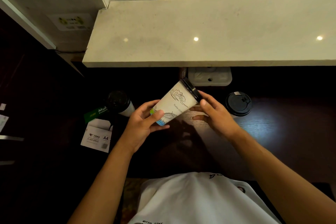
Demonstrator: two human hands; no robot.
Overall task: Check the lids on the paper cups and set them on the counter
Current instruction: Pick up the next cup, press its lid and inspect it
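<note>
Fingers (158,114) of left hand (143,125) gripped printed paper cup (174,104), held tilted below pale bench (209,31); right hand (216,112) fingers closed at black lid (190,90). Advised: press rim all round, steady base, before setting up.

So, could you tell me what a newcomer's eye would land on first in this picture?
First the tilted paper cup with a black lid, held mid-frame over the dark desk: left hand at its base, right hand near the lid. Next the pale stone counter above, then two more lidded cups, one left, one right.
</note>
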